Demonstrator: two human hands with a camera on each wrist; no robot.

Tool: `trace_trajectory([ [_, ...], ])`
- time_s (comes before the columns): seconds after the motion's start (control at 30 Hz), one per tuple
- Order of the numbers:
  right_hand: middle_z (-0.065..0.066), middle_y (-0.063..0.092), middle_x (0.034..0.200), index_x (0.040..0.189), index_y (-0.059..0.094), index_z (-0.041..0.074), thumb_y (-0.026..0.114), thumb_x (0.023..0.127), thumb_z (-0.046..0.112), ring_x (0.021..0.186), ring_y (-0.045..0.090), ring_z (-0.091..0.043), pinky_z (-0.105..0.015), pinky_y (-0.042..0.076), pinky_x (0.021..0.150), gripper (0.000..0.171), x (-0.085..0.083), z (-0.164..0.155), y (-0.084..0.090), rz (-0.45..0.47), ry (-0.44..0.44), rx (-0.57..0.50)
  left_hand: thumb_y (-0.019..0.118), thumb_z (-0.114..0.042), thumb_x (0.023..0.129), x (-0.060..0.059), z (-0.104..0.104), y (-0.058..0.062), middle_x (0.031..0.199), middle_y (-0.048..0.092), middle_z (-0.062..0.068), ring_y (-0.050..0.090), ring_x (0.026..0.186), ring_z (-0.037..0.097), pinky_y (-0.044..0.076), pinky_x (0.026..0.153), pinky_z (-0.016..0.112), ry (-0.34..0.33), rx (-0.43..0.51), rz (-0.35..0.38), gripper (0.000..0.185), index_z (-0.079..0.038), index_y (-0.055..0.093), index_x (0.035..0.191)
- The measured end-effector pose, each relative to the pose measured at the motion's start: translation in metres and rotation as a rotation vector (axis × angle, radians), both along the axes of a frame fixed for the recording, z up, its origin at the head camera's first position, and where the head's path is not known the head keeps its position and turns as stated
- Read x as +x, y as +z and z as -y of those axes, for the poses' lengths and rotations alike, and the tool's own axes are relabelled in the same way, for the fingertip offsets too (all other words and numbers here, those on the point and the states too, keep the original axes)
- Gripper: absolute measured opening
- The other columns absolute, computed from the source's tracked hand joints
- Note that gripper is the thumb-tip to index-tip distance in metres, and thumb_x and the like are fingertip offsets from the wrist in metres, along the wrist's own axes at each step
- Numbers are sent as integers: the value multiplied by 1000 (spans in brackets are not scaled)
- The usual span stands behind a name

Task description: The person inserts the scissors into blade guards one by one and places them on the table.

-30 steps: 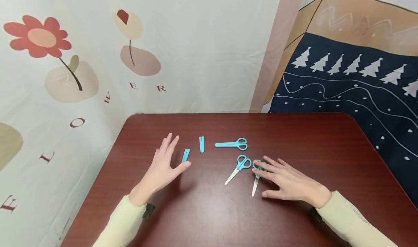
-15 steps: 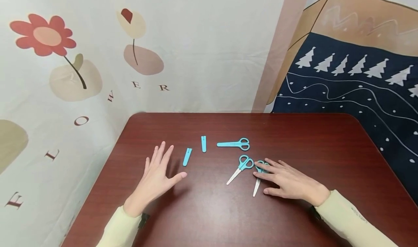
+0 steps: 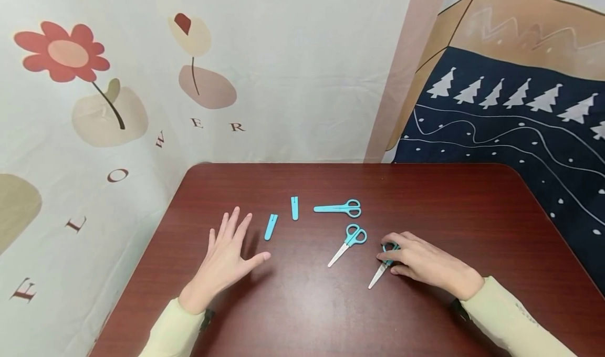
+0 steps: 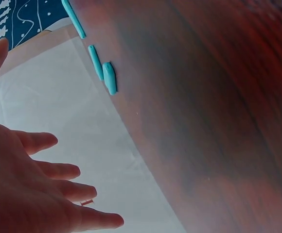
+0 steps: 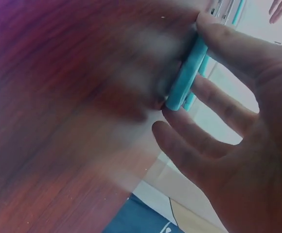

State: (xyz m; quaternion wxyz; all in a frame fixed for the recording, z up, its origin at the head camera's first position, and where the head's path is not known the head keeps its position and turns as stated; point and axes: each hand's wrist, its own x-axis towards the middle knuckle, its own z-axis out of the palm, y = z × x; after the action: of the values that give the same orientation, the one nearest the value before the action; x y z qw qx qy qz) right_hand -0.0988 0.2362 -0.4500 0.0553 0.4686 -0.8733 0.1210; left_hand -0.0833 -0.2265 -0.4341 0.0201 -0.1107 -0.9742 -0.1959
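On the dark red table (image 3: 425,199) my right hand (image 3: 389,255) pinches the teal handle of a small pair of scissors (image 3: 379,276), whose bare blade points toward me and to the left. In the right wrist view the thumb and fingers (image 5: 228,48) close on that handle (image 5: 185,80). My left hand (image 3: 235,240) lies flat with fingers spread, just left of a teal blade cap (image 3: 271,227). It holds nothing, and in the left wrist view the hand (image 4: 44,170) hovers with the cap (image 4: 110,77) beyond it.
A second bare pair of scissors (image 3: 348,243) lies left of my right hand. Farther back are a capped pair (image 3: 337,208) and another loose cap (image 3: 294,208). Printed cloth hangs behind and beside the table.
My right hand's fingers have curled round the scissors' handle and drawn the pair slightly right and toward me, tilting the blade. The left hand drew back from the cap, then stayed.
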Motion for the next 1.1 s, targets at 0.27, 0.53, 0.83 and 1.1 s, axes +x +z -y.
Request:
trace_trajectory([
  [0.27,2,59,104,95,76,21,94,75,16,80,54,-12,-26,52,70,28,1,0,-2,-49,-18,-42,70,-69,87,-7,-2,1,171,13,17,7,156,45,11,113,78,-17,-9,12,103,-10,31,163],
  [0.53,4,60,102,90,72,20,90,75,11,80,55,-10,-27,53,70,25,4,1,-1,-36,-37,-46,68,-70,88,-21,-10,3,170,16,19,10,155,47,15,115,76,-43,-8,19,103,-9,32,162],
  [0.83,12,59,96,95,68,20,84,82,6,75,53,-2,-18,50,66,25,7,5,9,77,-146,-129,65,-72,89,-33,-15,3,170,16,19,10,155,47,18,117,71,-54,-7,39,102,-7,33,161],
  [1.1,10,53,92,100,65,15,87,75,8,74,49,0,-16,49,62,34,10,8,18,-44,-208,-147,68,-66,90,-39,-25,1,169,19,21,13,155,48,22,117,70,-81,-39,12,98,-5,35,160],
])
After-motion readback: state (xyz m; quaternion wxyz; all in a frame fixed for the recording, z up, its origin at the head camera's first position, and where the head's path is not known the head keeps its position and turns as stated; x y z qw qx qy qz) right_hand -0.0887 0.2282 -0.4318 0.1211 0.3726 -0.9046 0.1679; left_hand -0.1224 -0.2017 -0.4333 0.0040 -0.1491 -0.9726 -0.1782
